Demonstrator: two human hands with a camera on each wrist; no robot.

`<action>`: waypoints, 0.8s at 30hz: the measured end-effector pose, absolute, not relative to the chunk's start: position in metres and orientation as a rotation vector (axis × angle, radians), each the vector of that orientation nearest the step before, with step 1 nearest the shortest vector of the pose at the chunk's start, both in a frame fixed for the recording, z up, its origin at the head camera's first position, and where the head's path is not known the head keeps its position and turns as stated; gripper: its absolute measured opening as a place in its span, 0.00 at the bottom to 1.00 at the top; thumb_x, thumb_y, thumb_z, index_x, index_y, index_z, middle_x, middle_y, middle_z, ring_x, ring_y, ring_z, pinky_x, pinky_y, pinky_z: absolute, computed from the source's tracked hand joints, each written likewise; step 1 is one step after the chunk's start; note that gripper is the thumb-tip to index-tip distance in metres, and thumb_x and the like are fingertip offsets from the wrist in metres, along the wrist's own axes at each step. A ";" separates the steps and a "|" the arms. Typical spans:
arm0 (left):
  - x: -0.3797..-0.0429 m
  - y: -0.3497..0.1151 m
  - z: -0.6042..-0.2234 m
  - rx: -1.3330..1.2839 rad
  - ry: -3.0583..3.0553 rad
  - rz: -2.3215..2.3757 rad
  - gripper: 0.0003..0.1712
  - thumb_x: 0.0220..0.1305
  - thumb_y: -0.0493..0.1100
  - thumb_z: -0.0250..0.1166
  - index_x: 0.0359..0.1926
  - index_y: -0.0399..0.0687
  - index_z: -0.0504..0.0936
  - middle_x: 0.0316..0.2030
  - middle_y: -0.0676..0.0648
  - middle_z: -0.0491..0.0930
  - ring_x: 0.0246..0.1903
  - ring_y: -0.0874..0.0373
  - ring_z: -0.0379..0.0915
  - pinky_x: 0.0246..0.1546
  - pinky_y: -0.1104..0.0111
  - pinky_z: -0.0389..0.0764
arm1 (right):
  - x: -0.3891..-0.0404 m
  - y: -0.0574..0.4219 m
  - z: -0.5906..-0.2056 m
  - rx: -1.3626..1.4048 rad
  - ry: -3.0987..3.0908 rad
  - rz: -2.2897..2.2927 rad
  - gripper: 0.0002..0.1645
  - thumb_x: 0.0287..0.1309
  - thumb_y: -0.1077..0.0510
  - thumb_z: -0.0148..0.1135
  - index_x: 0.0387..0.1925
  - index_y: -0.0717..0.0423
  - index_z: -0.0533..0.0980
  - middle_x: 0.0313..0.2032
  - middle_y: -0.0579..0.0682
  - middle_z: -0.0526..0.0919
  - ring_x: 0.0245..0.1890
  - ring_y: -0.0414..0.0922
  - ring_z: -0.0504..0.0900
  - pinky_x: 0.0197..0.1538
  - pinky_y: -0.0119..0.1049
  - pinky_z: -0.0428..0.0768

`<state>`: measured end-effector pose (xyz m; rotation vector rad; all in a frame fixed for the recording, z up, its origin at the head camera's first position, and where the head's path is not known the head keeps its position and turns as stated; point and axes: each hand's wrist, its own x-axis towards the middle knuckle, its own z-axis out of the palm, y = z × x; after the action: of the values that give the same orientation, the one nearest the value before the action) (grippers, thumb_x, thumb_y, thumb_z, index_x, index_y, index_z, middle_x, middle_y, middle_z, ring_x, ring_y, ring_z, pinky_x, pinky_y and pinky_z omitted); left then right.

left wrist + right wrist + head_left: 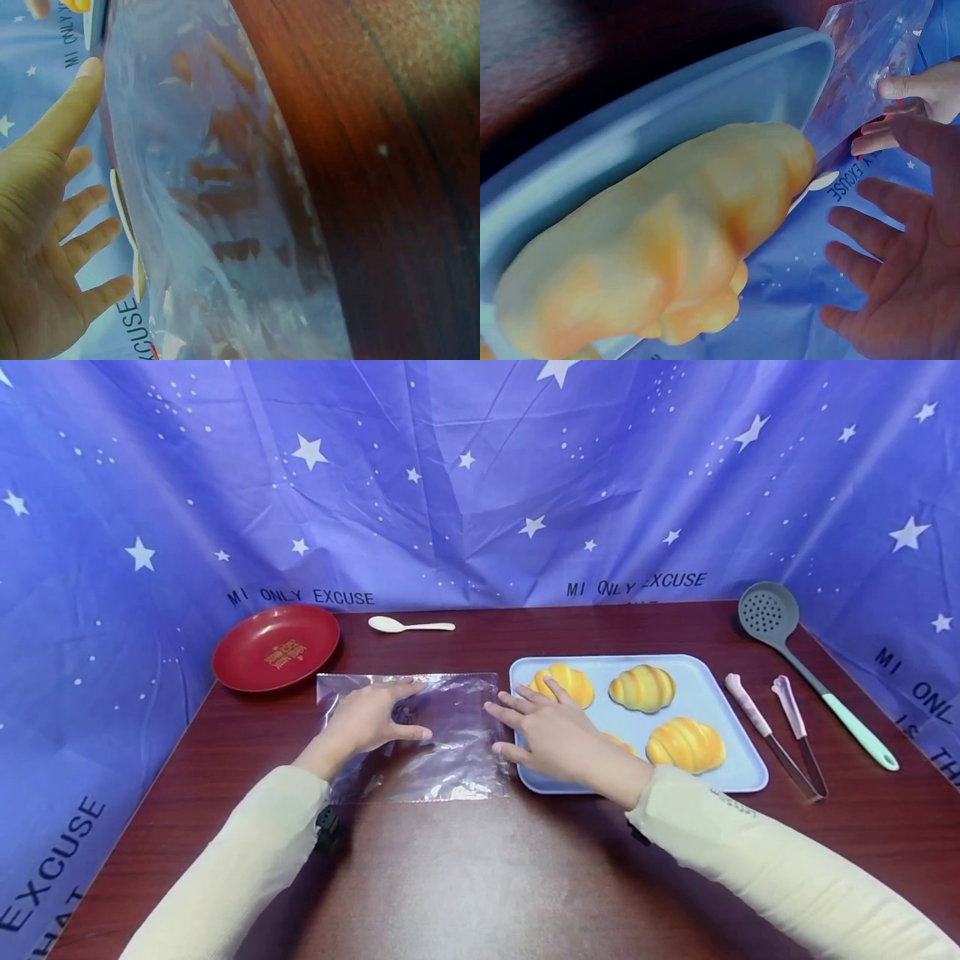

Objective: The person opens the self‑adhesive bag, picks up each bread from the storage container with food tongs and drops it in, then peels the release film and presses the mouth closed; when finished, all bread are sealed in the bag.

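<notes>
Clear plastic bag [459,756] lies long axis left-to-right beneath the nearer left hand [366,718], its right end by the right hand [551,727], both with fingers spread.

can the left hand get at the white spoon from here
Probably yes: the left hand is open over the clear bag, and the white spoon lies beyond the bag's far edge, with nothing on top of it and nothing standing in between.
</notes>
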<state>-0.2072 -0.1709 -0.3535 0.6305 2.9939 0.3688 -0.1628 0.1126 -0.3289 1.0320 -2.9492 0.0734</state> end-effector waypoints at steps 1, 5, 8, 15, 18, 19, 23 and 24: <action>-0.207 -0.171 -0.355 0.641 2.995 0.360 0.48 0.54 0.67 0.74 0.73 0.56 0.72 0.67 0.42 0.74 0.61 0.38 0.74 0.51 0.43 0.79 | -0.163 0.110 -0.329 1.041 -2.966 0.038 0.35 0.70 0.39 0.59 0.72 0.51 0.71 0.70 0.54 0.71 0.74 0.56 0.64 0.76 0.62 0.49; -0.207 -0.171 -0.358 0.670 2.986 0.342 0.50 0.53 0.68 0.75 0.73 0.56 0.72 0.68 0.42 0.73 0.62 0.38 0.73 0.55 0.42 0.77 | -0.163 0.104 -0.332 1.086 -2.996 -0.030 0.35 0.70 0.41 0.59 0.70 0.55 0.72 0.70 0.55 0.71 0.73 0.55 0.64 0.76 0.59 0.49; -0.206 -0.171 -0.361 0.670 2.976 0.324 0.51 0.51 0.69 0.75 0.73 0.56 0.71 0.70 0.41 0.70 0.66 0.37 0.69 0.58 0.41 0.75 | -0.163 0.101 -0.336 1.110 -3.003 -0.044 0.34 0.70 0.42 0.60 0.68 0.57 0.74 0.69 0.56 0.72 0.73 0.55 0.66 0.76 0.58 0.50; -0.207 -0.171 -0.364 0.653 2.951 0.299 0.55 0.49 0.71 0.75 0.74 0.55 0.69 0.73 0.39 0.65 0.70 0.36 0.63 0.61 0.40 0.71 | -0.163 0.097 -0.343 1.198 -2.953 -0.103 0.31 0.67 0.45 0.64 0.62 0.61 0.78 0.64 0.58 0.78 0.68 0.54 0.73 0.75 0.56 0.57; -0.207 -0.170 -0.365 0.643 2.941 0.296 0.56 0.47 0.70 0.76 0.75 0.55 0.69 0.73 0.40 0.64 0.70 0.36 0.63 0.63 0.40 0.69 | -0.163 0.095 -0.346 1.225 -2.935 -0.127 0.30 0.64 0.45 0.67 0.60 0.61 0.80 0.61 0.58 0.81 0.65 0.52 0.76 0.74 0.55 0.60; -0.207 -0.170 -0.366 0.645 2.939 0.294 0.57 0.47 0.70 0.77 0.75 0.55 0.69 0.73 0.40 0.64 0.70 0.36 0.63 0.63 0.40 0.69 | -0.163 0.095 -0.346 1.228 -2.931 -0.141 0.30 0.64 0.46 0.68 0.59 0.61 0.80 0.60 0.58 0.81 0.64 0.52 0.77 0.73 0.54 0.61; -0.206 -0.169 -0.367 0.638 2.937 0.286 0.57 0.46 0.70 0.77 0.74 0.54 0.69 0.73 0.39 0.64 0.70 0.34 0.61 0.65 0.38 0.65 | -0.165 0.092 -0.348 1.220 -2.933 -0.177 0.30 0.63 0.46 0.69 0.59 0.61 0.80 0.59 0.57 0.82 0.63 0.51 0.78 0.73 0.54 0.61; -0.206 -0.169 -0.368 0.638 2.937 0.281 0.57 0.46 0.70 0.77 0.74 0.54 0.69 0.73 0.39 0.64 0.70 0.34 0.61 0.65 0.37 0.65 | -0.165 0.092 -0.348 1.218 -2.936 -0.182 0.30 0.63 0.46 0.69 0.59 0.61 0.80 0.59 0.57 0.82 0.63 0.50 0.78 0.73 0.54 0.61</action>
<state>-0.2063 -0.1691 -0.3676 0.6378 2.9374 0.2812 -0.1649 0.0918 -0.3479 1.2181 -2.9357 -0.1824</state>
